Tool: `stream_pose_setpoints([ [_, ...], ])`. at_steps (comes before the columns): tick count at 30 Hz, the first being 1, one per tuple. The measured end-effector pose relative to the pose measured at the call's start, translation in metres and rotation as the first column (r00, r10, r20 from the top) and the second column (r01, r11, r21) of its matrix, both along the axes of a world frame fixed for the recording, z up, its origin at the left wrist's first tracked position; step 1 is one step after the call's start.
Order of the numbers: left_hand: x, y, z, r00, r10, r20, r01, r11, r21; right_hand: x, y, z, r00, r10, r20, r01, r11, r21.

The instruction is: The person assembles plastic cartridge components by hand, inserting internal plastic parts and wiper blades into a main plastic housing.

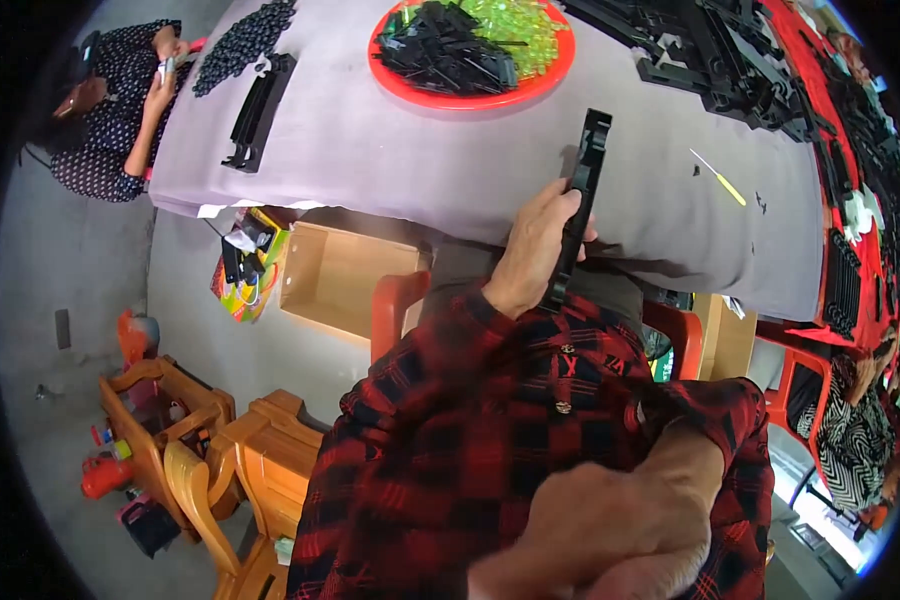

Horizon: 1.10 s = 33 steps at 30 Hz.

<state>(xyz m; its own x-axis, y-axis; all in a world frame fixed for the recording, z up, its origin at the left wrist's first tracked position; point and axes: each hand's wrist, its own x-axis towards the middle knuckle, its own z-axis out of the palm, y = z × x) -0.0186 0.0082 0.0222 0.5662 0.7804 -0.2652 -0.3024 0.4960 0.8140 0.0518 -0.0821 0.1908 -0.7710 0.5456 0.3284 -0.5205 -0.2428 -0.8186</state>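
A long narrow black plastic part (587, 170) stands nearly upright in front of my chest, at the table's near edge. My left hand (542, 243) is closed around its lower half, with the thumb along the near side. Raised close to the camera, my right hand (610, 525) is apart from the part, over my plaid shirt. Its fingers are blurred and cut off by the lower edge, so whether it holds anything is hidden. On the table to the right lies a screwdriver (722, 180) with a yellow handle, beside some tiny black bits.
A red tray (470, 103) holds black strips and yellow-green pieces. Another black part (260, 115) lies left, near a pile of small black pieces (245, 42). Black assemblies (730, 75) crowd the right. Below are a cardboard box (345, 275) and wooden chairs (260, 450). Another person (120, 110) sits far left.
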Motion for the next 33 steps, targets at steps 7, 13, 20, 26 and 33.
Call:
stream_pose_setpoints([
  [7, 0.001, 0.000, -0.007, 0.999, -0.035, 0.026, 0.035, 0.999, 0.002, -0.038, -0.038, 0.005, 0.936, -0.306, -0.173, 0.265, 0.938, -0.224],
  [13, 0.004, 0.002, 0.000, 0.998, -0.061, 0.008, 0.061, 0.998, -0.007, -0.043, -0.040, 0.008, 0.913, -0.330, -0.238, 0.247, 0.914, -0.322],
  [20, -0.002, 0.000, -0.002, 1.000, -0.020, 0.016, 0.021, 1.000, -0.019, 0.000, -0.010, -0.004, 0.951, 0.038, 0.308, 0.077, 0.933, -0.352],
  [26, -0.008, 0.013, -0.002, 0.998, 0.031, 0.046, -0.034, 0.998, 0.049, 0.129, -0.008, -0.061, 0.538, -0.646, 0.541, 0.826, 0.273, -0.494],
  [33, -0.016, 0.030, -0.018, 0.996, 0.073, -0.043, -0.068, 0.991, 0.117, 0.401, -0.085, -0.144, -0.358, -0.428, 0.830, 0.793, 0.329, 0.512],
])
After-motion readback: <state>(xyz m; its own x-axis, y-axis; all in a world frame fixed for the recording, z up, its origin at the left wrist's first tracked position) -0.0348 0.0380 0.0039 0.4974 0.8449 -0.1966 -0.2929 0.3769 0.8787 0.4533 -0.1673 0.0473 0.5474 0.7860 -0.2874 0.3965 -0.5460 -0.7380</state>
